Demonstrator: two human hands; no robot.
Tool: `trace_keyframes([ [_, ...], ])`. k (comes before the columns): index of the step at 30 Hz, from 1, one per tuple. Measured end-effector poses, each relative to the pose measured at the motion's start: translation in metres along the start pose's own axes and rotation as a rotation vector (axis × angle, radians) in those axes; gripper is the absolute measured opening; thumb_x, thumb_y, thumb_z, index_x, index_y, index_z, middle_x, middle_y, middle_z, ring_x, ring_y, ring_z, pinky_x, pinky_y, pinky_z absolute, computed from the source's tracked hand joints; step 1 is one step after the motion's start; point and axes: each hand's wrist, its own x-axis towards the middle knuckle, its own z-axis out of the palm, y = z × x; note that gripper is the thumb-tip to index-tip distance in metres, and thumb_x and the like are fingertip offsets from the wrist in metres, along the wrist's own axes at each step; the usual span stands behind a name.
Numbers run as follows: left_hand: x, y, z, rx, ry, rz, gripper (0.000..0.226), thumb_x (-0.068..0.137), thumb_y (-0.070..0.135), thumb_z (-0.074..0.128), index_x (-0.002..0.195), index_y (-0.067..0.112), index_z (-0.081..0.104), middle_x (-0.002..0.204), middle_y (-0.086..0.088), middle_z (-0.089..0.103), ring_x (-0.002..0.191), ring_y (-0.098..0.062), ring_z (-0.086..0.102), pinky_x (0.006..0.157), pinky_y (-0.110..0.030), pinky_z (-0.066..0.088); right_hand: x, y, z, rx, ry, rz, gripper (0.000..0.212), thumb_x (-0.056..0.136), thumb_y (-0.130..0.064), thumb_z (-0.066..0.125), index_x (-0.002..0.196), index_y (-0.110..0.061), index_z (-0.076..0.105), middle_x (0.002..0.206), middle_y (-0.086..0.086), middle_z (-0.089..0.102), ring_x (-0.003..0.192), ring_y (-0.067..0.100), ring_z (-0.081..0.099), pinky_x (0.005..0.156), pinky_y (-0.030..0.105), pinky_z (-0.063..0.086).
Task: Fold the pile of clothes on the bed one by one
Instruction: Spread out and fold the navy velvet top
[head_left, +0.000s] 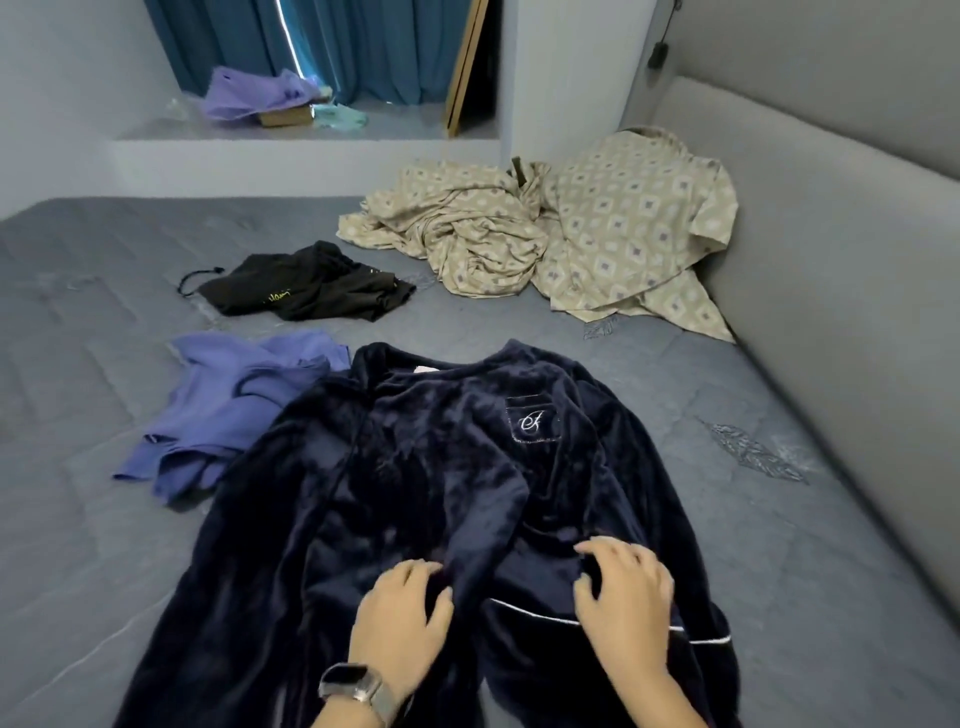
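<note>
Plainly, both hands, left (400, 618) and right (626, 603), press loosely curled onto the navy robe (415, 467) with its monogrammed pocket (532, 420).

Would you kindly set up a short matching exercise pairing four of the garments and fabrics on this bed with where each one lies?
Things:
1. navy fleece top
2. black shorts
3. blue-purple garment
4. beige patterned fabric

Places:
A. crumpled at the far right, against the headboard
B. far side of the bed, left of the patterned heap
C. spread flat under the left hand and right hand
D. beside the spread top, on its left

Pairs: 1-C, 2-B, 3-D, 4-A
</note>
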Motion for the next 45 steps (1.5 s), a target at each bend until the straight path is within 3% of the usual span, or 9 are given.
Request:
trace_keyframes([
  [4, -0.062, 0.007, 0.008, 0.053, -0.106, -0.043, 0.07, 0.07, 0.072, 0.048, 0.136, 0.049, 0.037, 0.137, 0.019, 0.04, 0.132, -0.012, 0.04, 0.106, -0.044, 0.035, -0.053, 0.021, -0.029, 0.131, -0.135, 0.362, 0.076, 0.059, -0.056, 0.081, 0.127, -0.036, 0.053, 0.139, -0.005, 0.043, 0.123, 0.028, 0.041, 0.1, 0.047, 0.039],
  [7, -0.085, -0.013, 0.021, 0.082, -0.224, -0.138, 0.077, 0.079, 0.064, 0.052, 0.128, 0.067, -0.007, 0.157, 0.019, 0.007, 0.146, -0.008, 0.007, 0.118, -0.04, 0.009, -0.066, 0.024, -0.034, -0.001, -0.471, 0.205, 0.11, 0.05, -0.079, 0.069, 0.142, -0.055, 0.016, 0.156, -0.004, 0.005, 0.143, 0.028, 0.011, 0.113, 0.044, 0.026],
  [11, -0.102, -0.019, 0.023, 0.142, -0.193, -0.121, 0.101, 0.071, 0.054, 0.063, 0.145, 0.049, -0.005, 0.159, 0.014, -0.002, 0.148, -0.01, -0.001, 0.12, -0.039, 0.005, -0.073, 0.02, -0.037, -0.284, -0.659, 0.045, 0.116, 0.056, -0.059, 0.079, 0.141, -0.061, -0.001, 0.156, 0.006, -0.026, 0.142, 0.041, -0.021, 0.115, 0.056, 0.009],
  [18, -0.122, -0.025, 0.023, 0.223, 0.009, -0.009, 0.088, 0.083, -0.001, 0.049, 0.152, 0.033, 0.005, 0.139, 0.005, 0.035, 0.122, -0.017, 0.042, 0.095, -0.028, 0.041, -0.086, 0.02, -0.046, -0.225, -0.183, 0.093, 0.054, 0.087, -0.007, 0.052, 0.129, -0.038, 0.042, 0.141, -0.002, 0.035, 0.119, 0.024, 0.04, 0.083, 0.035, 0.05],
  [24, -0.13, -0.066, -0.01, -0.243, 0.339, -0.194, 0.078, 0.068, -0.014, 0.05, 0.134, 0.028, 0.048, 0.111, 0.0, 0.054, 0.104, -0.026, 0.056, 0.078, -0.032, 0.046, -0.102, 0.047, -0.075, 0.336, 0.4, 0.346, 0.066, 0.072, 0.021, 0.04, 0.113, -0.025, 0.064, 0.114, 0.007, 0.055, 0.104, 0.032, 0.046, 0.081, 0.04, 0.044],
  [32, -0.153, -0.071, 0.004, 0.271, 0.097, -0.186, 0.074, 0.082, 0.016, 0.054, 0.146, 0.041, 0.025, 0.15, 0.01, 0.025, 0.147, -0.016, 0.008, 0.117, -0.05, -0.001, -0.115, 0.057, -0.068, -0.18, -0.549, -0.004, 0.057, 0.078, -0.009, 0.048, 0.117, -0.05, 0.056, 0.134, -0.013, 0.047, 0.124, 0.02, 0.038, 0.101, 0.033, 0.038],
  [36, -0.155, -0.065, 0.022, 0.323, 0.092, -0.149, 0.088, 0.063, 0.052, 0.053, 0.145, 0.024, 0.04, 0.156, 0.002, 0.028, 0.148, -0.021, 0.007, 0.103, -0.044, -0.028, -0.114, 0.051, -0.067, -0.261, -0.349, -0.014, 0.051, 0.082, -0.02, 0.045, 0.129, -0.039, 0.051, 0.135, -0.011, 0.051, 0.124, 0.019, 0.04, 0.099, 0.035, 0.034],
  [39, -0.156, -0.061, 0.033, 0.241, 0.05, 0.03, 0.077, 0.047, 0.054, 0.054, 0.111, 0.015, 0.072, 0.13, -0.004, 0.06, 0.132, -0.023, 0.036, 0.115, -0.038, -0.012, -0.109, 0.049, -0.07, -0.171, -0.069, 0.061, 0.041, 0.092, -0.023, 0.042, 0.133, -0.029, 0.049, 0.128, -0.006, 0.058, 0.121, 0.019, 0.047, 0.098, 0.036, 0.035],
  [45, -0.146, -0.029, 0.049, 0.085, 0.049, 0.292, 0.056, 0.069, 0.038, 0.052, 0.121, 0.022, 0.063, 0.129, 0.007, 0.06, 0.125, -0.008, 0.041, 0.116, -0.019, -0.003, -0.082, 0.074, -0.064, 0.39, 0.203, 0.592, 0.037, 0.099, -0.023, 0.034, 0.125, -0.015, 0.059, 0.125, 0.018, 0.06, 0.115, 0.037, 0.051, 0.097, 0.044, 0.038],
])
